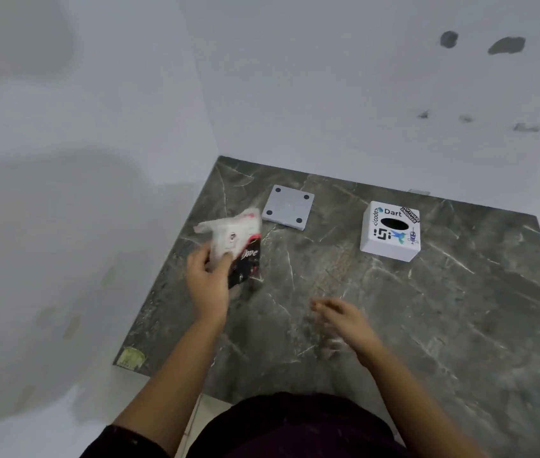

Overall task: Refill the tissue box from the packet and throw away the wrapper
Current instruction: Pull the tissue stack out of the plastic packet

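Note:
My left hand (208, 279) grips a tissue packet (237, 244) just above the dark marble table, at its left side. The packet has a black and red wrapper with white tissue bunched out of its top. The white cube tissue box (390, 231), covered in stickers and showing a dark oval slot on top, stands at the back right of the table. Its flat grey base plate (288, 207), with small round feet at the corners, lies apart from it at the back centre. My right hand (344, 320) hovers over the table's middle, fingers apart and holding nothing.
The marble table (427, 325) is pushed into a corner between two pale walls. A torn yellowish sticker (133, 358) marks its front left corner. My dark-clothed lap (295, 424) is at the table's front edge.

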